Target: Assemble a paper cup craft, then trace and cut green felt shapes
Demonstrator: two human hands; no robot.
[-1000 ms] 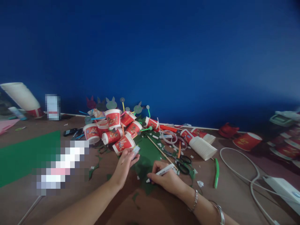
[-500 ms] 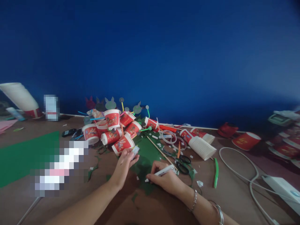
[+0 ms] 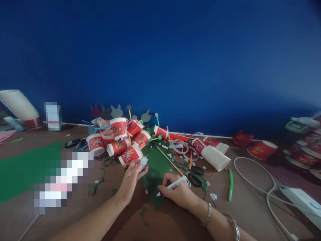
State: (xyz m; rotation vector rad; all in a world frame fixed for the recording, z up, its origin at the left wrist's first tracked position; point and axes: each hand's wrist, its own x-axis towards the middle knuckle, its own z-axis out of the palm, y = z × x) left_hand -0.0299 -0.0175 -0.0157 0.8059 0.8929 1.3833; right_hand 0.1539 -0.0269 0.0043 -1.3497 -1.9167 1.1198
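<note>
My right hand (image 3: pixel 179 192) is closed around a white marker pen (image 3: pixel 177 182), its tip pointing down and left just at a dark green sheet (image 3: pixel 160 160). Whether the tip touches the paper, I cannot tell. My left hand (image 3: pixel 130 179) is closed on a small pale, partly see-through item (image 3: pixel 143 163); its kind is unclear. Just beyond that hand, a red paper cup (image 3: pixel 130 155) lies on its side, part of a heap of similar cups. A thin wooden stick (image 3: pixel 170 160) lies slantwise across the sheet.
Black-handled scissors (image 3: pixel 195 175) and a green tube (image 3: pixel 230 185) lie right of my right hand, near a stack of paper cups (image 3: pixel 213 155). A white power strip (image 3: pixel 301 201) with a cable sits far right. Green paper (image 3: pixel 30 167) covers the left side.
The whole view has shifted very slightly, so things appear a little further left. The marker's tip has moved a touch. Both hands keep their hold.
</note>
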